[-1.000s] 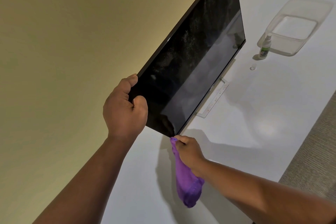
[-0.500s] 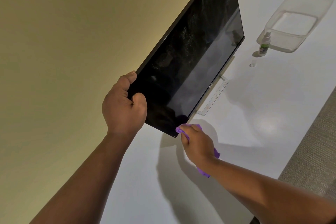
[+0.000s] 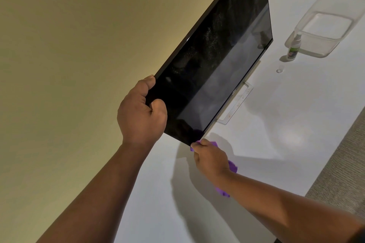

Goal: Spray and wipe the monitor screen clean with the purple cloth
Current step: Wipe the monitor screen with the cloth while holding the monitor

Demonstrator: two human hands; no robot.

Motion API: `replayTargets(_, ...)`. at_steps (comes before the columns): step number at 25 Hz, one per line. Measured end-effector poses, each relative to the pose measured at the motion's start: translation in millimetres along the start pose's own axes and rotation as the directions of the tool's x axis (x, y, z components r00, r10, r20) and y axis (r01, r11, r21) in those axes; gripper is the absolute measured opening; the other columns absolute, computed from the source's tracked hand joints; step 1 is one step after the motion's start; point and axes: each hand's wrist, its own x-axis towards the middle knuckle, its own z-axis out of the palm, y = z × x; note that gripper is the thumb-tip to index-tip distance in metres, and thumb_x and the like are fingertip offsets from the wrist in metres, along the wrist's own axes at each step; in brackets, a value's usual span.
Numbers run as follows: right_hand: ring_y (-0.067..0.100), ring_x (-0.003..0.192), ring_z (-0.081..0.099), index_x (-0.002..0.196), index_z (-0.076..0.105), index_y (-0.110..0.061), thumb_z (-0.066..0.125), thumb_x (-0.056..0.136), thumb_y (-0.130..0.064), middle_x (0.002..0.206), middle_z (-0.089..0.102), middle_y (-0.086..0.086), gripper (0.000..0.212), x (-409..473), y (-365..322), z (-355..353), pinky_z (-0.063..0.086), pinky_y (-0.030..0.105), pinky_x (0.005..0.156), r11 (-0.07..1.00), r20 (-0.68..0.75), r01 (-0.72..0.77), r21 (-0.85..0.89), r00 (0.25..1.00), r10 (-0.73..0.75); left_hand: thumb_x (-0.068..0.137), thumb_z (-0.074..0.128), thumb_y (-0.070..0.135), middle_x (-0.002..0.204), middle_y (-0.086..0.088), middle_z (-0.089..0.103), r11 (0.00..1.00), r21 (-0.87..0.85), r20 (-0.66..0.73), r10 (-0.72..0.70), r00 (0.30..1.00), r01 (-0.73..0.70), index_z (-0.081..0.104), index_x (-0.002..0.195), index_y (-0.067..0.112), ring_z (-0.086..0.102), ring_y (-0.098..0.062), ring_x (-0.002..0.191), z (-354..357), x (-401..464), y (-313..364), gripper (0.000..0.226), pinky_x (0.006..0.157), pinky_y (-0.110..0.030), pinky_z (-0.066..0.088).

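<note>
A black monitor point(image 3: 215, 65) stands on a white desk, its dark screen speckled with spray droplets in the upper middle. My left hand point(image 3: 141, 112) grips the monitor's near side edge, thumb on the front bezel. My right hand point(image 3: 210, 157) holds the purple cloth point(image 3: 233, 165) bunched in its fingers, pressed at the screen's lower near corner. Most of the cloth is hidden under my hand; bits show by the fingertips and below my wrist. A small spray bottle point(image 3: 293, 48) stands upright on the desk to the right of the monitor.
A clear plastic tub point(image 3: 316, 45) sits behind the spray bottle at the desk's far right. A small clear cap point(image 3: 279, 70) lies near the bottle. The monitor's stand base point(image 3: 234, 110) rests under the screen. A yellow wall is at left; carpet lies beyond the desk edge at right.
The cloth hung loose from my right hand a second ago; that hand has since bunched it up and turned palm-down at the screen's lower corner. My left hand kept its grip.
</note>
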Motion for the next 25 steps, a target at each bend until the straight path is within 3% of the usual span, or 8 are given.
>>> replayTargets(3,0.024,0.096,0.069,0.123,0.071,-0.023,0.049,0.103,-0.02,0.11,0.071,0.001,0.03,-2,-11,2,0.05,0.028,0.067,0.877,0.031,-0.247,0.413,0.966,0.258,0.078,0.049,0.018,0.131,0.014,0.067,1.0,0.004,0.008,0.007,1.0,-0.007,0.068,0.127,0.021,0.063,-0.01,0.121,0,0,0,0.053,0.1,-0.04,0.054)
replayTargets(6,0.024,0.091,0.07,0.112,0.078,-0.02,0.056,0.099,-0.013,0.099,0.075,0.002,0.026,-2,-25,4,0.059,0.034,0.075,0.391,0.357,-0.511,0.765,0.843,0.403,0.078,0.049,0.019,0.131,0.014,0.066,1.0,0.017,0.008,0.008,1.0,-0.009,0.067,0.128,0.021,0.061,-0.002,0.119,0,1,1,0.054,0.101,-0.034,0.053)
replayTargets(8,0.022,0.091,0.07,0.111,0.077,-0.028,0.059,0.101,-0.016,0.1,0.074,-0.001,0.024,-5,-36,2,0.059,0.029,0.071,0.164,0.509,-0.595,0.787,0.776,0.371,0.078,0.05,0.019,0.132,0.013,0.067,1.0,0.021,0.013,0.016,1.0,-0.016,0.067,0.129,0.021,0.059,0.009,0.112,0,1,0,0.054,0.096,-0.025,0.052)
replayTargets(12,0.021,0.09,0.068,0.106,0.075,-0.031,0.061,0.1,-0.024,0.098,0.072,-0.002,0.016,-8,-27,4,0.055,0.027,0.067,0.241,0.458,-0.576,0.781,0.791,0.405,0.079,0.05,0.019,0.133,0.012,0.067,0.999,0.023,0.024,0.022,0.999,-0.022,0.066,0.13,0.021,0.06,-0.002,0.119,0,3,-2,0.054,0.1,-0.03,0.052)
replayTargets(15,0.026,0.09,0.068,0.103,0.07,-0.028,0.07,0.094,-0.025,0.097,0.071,0.004,0.009,-12,-5,-7,0.057,0.033,0.07,0.197,0.405,-0.541,0.818,0.784,0.47,0.078,0.049,0.021,0.132,0.014,0.067,1.0,0.027,0.012,0.013,1.0,-0.014,0.067,0.13,0.022,0.057,0.001,0.122,2,6,-5,0.055,0.102,-0.023,0.048)
replayTargets(18,0.024,0.089,0.066,0.111,0.058,-0.032,0.072,0.088,-0.009,0.099,0.065,0.003,0.036,-9,1,-16,0.055,0.029,0.062,0.187,0.324,-0.482,0.856,0.782,0.533,0.077,0.048,0.023,0.132,0.017,0.066,1.0,0.024,0.014,-0.001,1.0,0.001,0.067,0.129,0.025,0.052,0.01,0.12,3,7,-7,0.056,0.098,-0.013,0.042)
replayTargets(22,0.015,0.086,0.06,0.114,0.043,-0.039,0.07,0.087,0.0,0.103,0.056,0.001,0.055,4,1,-34,0.048,0.017,0.055,0.163,0.125,-0.29,0.943,0.763,0.634,0.076,0.048,0.023,0.131,0.017,0.067,1.0,0.017,0.006,-0.002,1.0,0.002,0.067,0.128,0.025,0.056,0.001,0.124,2,5,-6,0.056,0.104,-0.027,0.049)
replayTargets(25,0.01,0.089,0.063,0.106,0.047,-0.042,0.079,0.083,-0.005,0.11,0.056,-0.004,0.055,14,-7,-41,0.048,0.006,0.056,0.236,-0.04,-0.13,0.963,0.797,0.602,0.076,0.048,0.022,0.131,0.018,0.066,1.0,0.019,0.003,-0.003,1.0,0.003,0.067,0.128,0.026,0.057,0.002,0.122,2,5,-5,0.056,0.104,-0.03,0.05)
